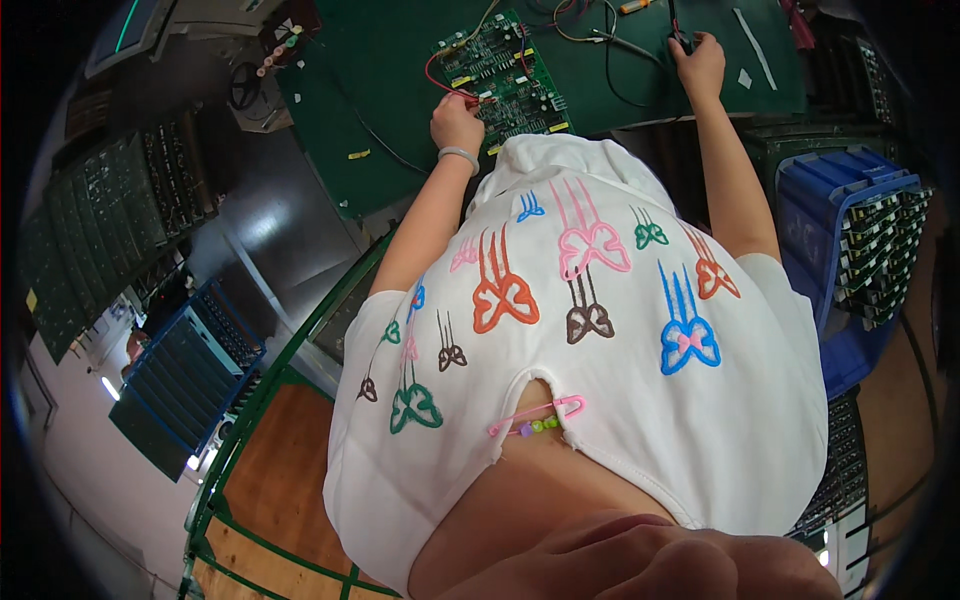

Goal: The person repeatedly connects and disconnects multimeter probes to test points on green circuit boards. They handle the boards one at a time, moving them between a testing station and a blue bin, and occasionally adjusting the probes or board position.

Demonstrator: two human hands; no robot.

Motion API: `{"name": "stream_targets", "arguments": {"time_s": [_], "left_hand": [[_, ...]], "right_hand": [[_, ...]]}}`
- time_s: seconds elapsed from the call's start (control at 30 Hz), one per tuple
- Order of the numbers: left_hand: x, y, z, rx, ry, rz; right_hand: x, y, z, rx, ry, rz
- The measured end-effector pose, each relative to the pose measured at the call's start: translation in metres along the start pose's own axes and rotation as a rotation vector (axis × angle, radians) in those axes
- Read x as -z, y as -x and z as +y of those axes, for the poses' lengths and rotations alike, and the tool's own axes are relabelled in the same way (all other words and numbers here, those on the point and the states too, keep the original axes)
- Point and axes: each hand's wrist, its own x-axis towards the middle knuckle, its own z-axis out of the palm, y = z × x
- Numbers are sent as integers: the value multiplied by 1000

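Observation:
A green circuit board [545,92] crowded with components and yellow labels lies on the green bench top [350,60] ahead of me. My left hand [458,124] is at the board's left edge, fingers bent and closed. A red wire [432,74] curves down to its fingertips, but the hand hides what exactly they grip. Farther right, apart from the board, my right hand [702,68] is closed around a small black tool [682,43] with a red part rising above it. The tool's kind is too small to tell.
Several cables [612,62] and an orange-handled screwdriver [635,6] lie between board and right hand. A white strip [755,48] rests to the right. Beside my right arm stands a blue crate [825,200] of circuit boards. Dark racked panels [90,230] stand at left.

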Motion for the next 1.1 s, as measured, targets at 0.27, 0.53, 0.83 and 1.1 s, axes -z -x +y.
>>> {"name": "stream_targets", "arguments": {"time_s": [0.27,0.53,0.83,1.1], "left_hand": [[-6,8,-27,191,546,-5],[3,35,-35,208,692,262],[28,25,20,-17,832,133],[25,14,54,-210,753,-48]], "right_hand": [[-7,-9,-18,-246,-6,-118],[0,-5,-29,-134,186,-29],[-11,30,-90,-37,-134,-466],[-27,37,-56,-785,-1064,-514]]}}
